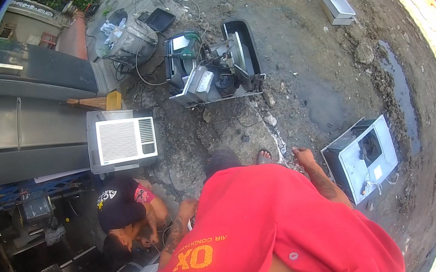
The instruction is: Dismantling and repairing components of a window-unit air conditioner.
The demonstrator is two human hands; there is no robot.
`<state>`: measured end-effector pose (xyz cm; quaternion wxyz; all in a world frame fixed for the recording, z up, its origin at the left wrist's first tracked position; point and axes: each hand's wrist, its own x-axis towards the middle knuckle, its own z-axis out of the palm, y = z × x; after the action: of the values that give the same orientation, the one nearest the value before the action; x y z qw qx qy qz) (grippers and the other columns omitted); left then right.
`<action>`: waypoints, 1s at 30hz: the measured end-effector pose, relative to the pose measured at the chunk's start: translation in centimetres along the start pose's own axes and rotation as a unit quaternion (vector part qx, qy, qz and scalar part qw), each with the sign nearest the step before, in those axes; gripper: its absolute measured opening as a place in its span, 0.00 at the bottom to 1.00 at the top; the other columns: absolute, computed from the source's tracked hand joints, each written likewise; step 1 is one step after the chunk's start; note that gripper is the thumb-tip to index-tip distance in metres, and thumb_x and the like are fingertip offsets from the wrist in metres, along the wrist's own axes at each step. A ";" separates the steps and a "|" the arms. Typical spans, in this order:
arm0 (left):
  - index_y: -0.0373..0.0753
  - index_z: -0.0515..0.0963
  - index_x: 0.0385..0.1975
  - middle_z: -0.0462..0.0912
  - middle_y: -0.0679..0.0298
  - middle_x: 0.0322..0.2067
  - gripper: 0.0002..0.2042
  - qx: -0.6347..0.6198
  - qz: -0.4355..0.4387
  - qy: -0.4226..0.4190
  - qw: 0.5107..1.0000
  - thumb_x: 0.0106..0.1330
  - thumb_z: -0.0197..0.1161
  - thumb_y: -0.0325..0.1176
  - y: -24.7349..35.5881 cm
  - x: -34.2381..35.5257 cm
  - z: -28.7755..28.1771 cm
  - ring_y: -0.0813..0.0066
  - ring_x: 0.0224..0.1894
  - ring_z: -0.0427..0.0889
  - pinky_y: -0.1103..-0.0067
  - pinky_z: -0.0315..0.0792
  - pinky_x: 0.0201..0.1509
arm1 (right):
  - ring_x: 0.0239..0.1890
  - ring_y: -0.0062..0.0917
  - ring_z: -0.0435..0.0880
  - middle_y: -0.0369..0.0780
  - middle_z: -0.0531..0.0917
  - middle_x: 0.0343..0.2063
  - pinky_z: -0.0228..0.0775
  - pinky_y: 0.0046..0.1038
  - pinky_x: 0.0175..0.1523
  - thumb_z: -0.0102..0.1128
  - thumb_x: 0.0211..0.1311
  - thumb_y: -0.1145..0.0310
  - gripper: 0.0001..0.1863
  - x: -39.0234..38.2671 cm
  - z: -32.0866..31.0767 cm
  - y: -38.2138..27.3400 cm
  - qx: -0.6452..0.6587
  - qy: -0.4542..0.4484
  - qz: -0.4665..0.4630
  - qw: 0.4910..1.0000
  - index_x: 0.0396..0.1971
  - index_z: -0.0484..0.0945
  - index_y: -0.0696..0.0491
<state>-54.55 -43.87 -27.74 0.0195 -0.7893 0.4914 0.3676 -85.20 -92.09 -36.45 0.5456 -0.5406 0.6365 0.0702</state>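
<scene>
My left hand [188,208] is beside my left hip, close against the red shirt [241,226]. Its fingers are mostly hidden, and a bit of something white shows by the wrist. My right hand [302,155] hangs at my right side with its fingers curled in and nothing visible in them. Nearest to it is a metal air conditioner casing [354,165] with a round dark opening, lying on the ground. Ahead of me sits an opened air conditioner chassis [215,73] with exposed parts, and a green power drill [185,54] rests on it.
A co-worker [120,209] crouches at left. Behind are a white-grilled window air conditioner [126,140], grey refrigerators [34,119] and a broom [87,102]. A bucket [131,43] with cloths stands farther off; a metal tray [337,4] lies far right. Cords cross muddy, broken ground near a puddle [398,84].
</scene>
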 end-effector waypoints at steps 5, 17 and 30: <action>0.34 0.82 0.36 0.85 0.51 0.31 0.24 -0.067 -0.172 -0.101 0.978 0.67 0.56 0.53 -4.4 -2.8 7.6 0.52 0.36 0.86 0.64 0.79 0.40 | 0.27 0.27 0.84 0.42 0.85 0.30 0.75 0.28 0.33 0.62 0.63 0.51 0.24 -0.4 -3.7 0.0 0.036 -0.005 -0.041 0.999 0.41 0.82 0.61; 0.34 0.85 0.36 0.85 0.46 0.38 0.26 -0.146 -0.163 -0.079 0.973 0.65 0.58 0.55 6.9 25.6 -14.6 0.49 0.47 0.83 0.62 0.73 0.53 | 0.22 0.25 0.79 0.41 0.82 0.26 0.70 0.26 0.25 0.61 0.66 0.55 0.21 1.0 -11.7 12.9 0.087 0.065 0.123 0.986 0.37 0.80 0.62; 0.35 0.83 0.45 0.84 0.47 0.45 0.26 -0.172 -0.392 0.136 0.893 0.63 0.63 0.55 17.3 59.6 -11.6 0.49 0.48 0.83 0.62 0.75 0.53 | 0.24 0.27 0.81 0.43 0.82 0.29 0.71 0.27 0.24 0.58 0.68 0.55 0.21 30.5 -30.5 -2.5 0.071 0.129 -0.026 0.989 0.39 0.79 0.62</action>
<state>-47.04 -102.69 -49.30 -0.0414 -0.9513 0.0685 0.2977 -96.64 -132.52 -46.67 0.4977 -0.5217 0.6904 -0.0595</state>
